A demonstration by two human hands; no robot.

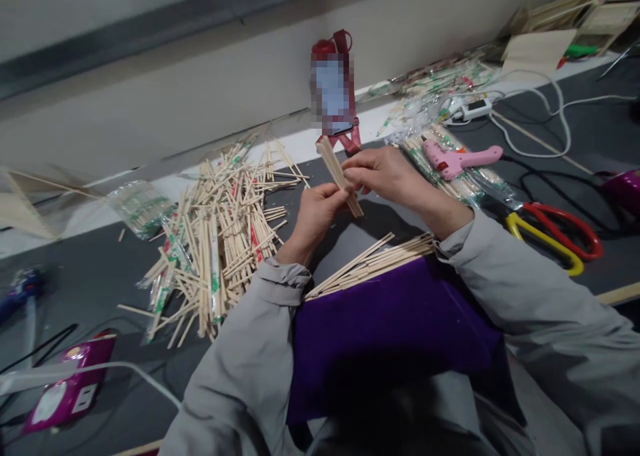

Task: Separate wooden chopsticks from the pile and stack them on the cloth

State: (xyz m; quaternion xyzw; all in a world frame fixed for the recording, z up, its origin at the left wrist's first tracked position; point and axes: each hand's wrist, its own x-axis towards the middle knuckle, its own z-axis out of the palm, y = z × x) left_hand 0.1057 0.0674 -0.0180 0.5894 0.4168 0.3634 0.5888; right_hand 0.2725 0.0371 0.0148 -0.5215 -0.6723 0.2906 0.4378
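Observation:
Pale wooden sticks (331,161), gathered in a small upright-tilted bundle, are held between both hands above the dark table. My left hand (319,215) pinches the lower part of the bundle with thumb and fingers. Higher up on its right side, my right hand (385,176) has its fingers closed against the sticks. Below the hands, a row of loose wooden sticks (370,263) lies along the edge of a purple cloth (390,323). Left of my left hand spreads a large heap of wooden sticks (235,229), some in clear and green wrappers.
A pink glue gun (463,159) rests on wrapped sticks at right, beside scissors with red and yellow handles (560,236). A phone in a red holder (333,89) leans at the wall. A purple power strip (73,383) and cables lie at left; a white cable (560,103) loops at right.

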